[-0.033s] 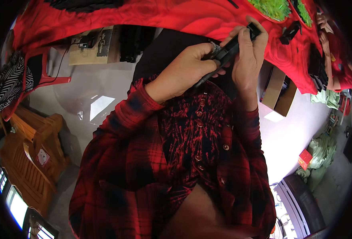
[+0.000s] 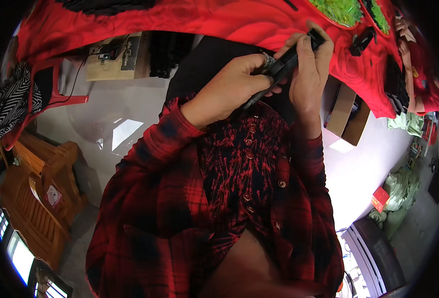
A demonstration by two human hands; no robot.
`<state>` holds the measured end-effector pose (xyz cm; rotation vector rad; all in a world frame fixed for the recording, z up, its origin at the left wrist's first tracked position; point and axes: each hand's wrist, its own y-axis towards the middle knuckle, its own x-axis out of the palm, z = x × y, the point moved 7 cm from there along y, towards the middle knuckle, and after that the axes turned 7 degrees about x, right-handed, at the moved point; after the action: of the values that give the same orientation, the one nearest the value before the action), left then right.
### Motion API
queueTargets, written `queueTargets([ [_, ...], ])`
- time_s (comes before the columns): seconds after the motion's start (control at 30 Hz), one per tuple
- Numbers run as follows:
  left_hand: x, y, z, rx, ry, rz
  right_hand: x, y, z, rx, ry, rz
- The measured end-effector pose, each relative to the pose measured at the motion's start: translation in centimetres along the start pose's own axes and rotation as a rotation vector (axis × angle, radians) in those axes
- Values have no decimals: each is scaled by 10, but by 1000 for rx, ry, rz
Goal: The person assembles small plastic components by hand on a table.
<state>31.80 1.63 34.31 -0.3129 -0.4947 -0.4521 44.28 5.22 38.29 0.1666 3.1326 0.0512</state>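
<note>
In front of my chest, both hands hold a long, narrow black piece (image 2: 290, 60), tilted with its upper end to the right; its exact kind does not show. My left hand (image 2: 232, 84) is closed on its lower part, thumb lying along it. A small grey, shiny thing (image 2: 269, 60) shows by the left index finger; I cannot make out what it is. My right hand (image 2: 310, 74) grips the upper part, its thumb pressed on the near face and the fingers wrapped behind, partly hidden.
A table with a red cloth (image 2: 219, 22) spans the far side, bearing green pieces in a red tray (image 2: 339, 11) and a black part (image 2: 362, 40). At right are an open carton (image 2: 348, 114) and another person (image 2: 423, 74). A red chair (image 2: 55, 89) and wooden chair (image 2: 40, 198) stand left.
</note>
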Motion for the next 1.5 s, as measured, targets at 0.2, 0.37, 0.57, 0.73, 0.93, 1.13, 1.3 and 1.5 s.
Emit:
queueTargets([
  [0.2,-5,0,0,-38,-87,-39,2,2,8,53,86,-55],
  [0.37,-2,-1,-7,-176,-337,-43,4,-1,3,85,-28,-55],
  [0.57,-17,3,-13,-7,-49,53,-7,-23,-21,-431,-778,330],
  [0.73,-29,8,-16,168,202,137,8,-31,-17,-403,-784,137],
  [0.93,-32,8,-15,251,276,154,20,-30,-4,-418,-990,55],
  [1.13,-29,9,-17,238,251,131,20,-27,7,-264,-899,27],
  [1.3,-36,7,-20,168,255,133,22,-28,7,-263,-916,20],
  [1.5,-37,7,-17,189,405,58,25,-29,5,-336,-1007,7],
])
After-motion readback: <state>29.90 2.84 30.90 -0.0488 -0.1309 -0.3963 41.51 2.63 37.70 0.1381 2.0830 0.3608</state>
